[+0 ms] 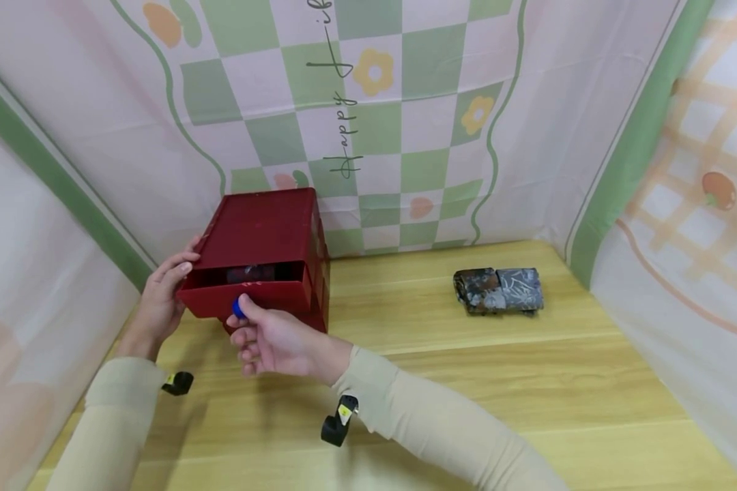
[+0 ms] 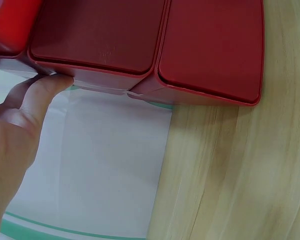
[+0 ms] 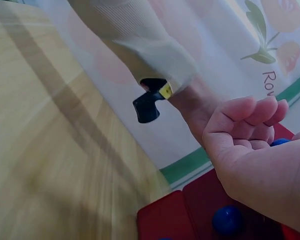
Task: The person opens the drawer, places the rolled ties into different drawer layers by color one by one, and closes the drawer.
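Observation:
A dark red box of drawers [image 1: 264,232] stands at the back left of the wooden table [image 1: 467,382]. Its top drawer [image 1: 246,296] is pulled partly out, and something dark shows inside. My right hand [image 1: 248,324] pinches the drawer's blue knob [image 1: 238,308] between thumb and curled fingers; the right wrist view shows this knob [image 3: 280,142] at the fingertips and a second blue knob [image 3: 226,220] lower down. My left hand [image 1: 175,273] rests with straight fingers against the box's left side. In the left wrist view its thumb [image 2: 47,87] touches the red box [image 2: 155,45].
A dark patterned pouch [image 1: 499,290] lies at the back right of the table. Cloth walls [image 1: 405,123] printed in pink and green close in the back and both sides. The box stands close to the left wall.

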A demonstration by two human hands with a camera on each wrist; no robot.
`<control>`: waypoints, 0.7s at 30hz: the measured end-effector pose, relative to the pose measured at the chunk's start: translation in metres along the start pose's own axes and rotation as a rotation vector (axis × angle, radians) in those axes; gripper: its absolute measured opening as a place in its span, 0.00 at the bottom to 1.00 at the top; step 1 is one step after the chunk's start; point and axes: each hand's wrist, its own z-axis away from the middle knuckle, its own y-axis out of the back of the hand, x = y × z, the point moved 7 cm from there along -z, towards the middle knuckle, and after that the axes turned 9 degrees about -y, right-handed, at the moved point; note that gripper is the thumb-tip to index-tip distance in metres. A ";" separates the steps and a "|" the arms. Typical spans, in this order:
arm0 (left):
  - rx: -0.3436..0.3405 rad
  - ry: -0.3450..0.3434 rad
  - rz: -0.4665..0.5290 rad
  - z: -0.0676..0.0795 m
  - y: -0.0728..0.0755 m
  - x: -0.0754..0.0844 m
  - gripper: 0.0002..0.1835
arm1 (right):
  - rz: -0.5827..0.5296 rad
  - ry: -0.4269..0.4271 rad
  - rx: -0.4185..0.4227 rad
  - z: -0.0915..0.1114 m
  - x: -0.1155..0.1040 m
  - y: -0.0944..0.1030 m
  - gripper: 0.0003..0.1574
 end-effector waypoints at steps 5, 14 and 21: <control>-0.002 0.012 0.020 0.000 0.000 -0.001 0.14 | 0.003 0.000 0.046 -0.005 -0.005 0.006 0.26; 0.008 0.016 0.009 0.000 0.003 -0.003 0.14 | 0.032 0.023 0.056 -0.012 -0.011 0.015 0.27; 0.004 0.012 0.015 0.000 0.003 -0.002 0.14 | 0.059 0.051 0.074 -0.015 -0.015 0.019 0.26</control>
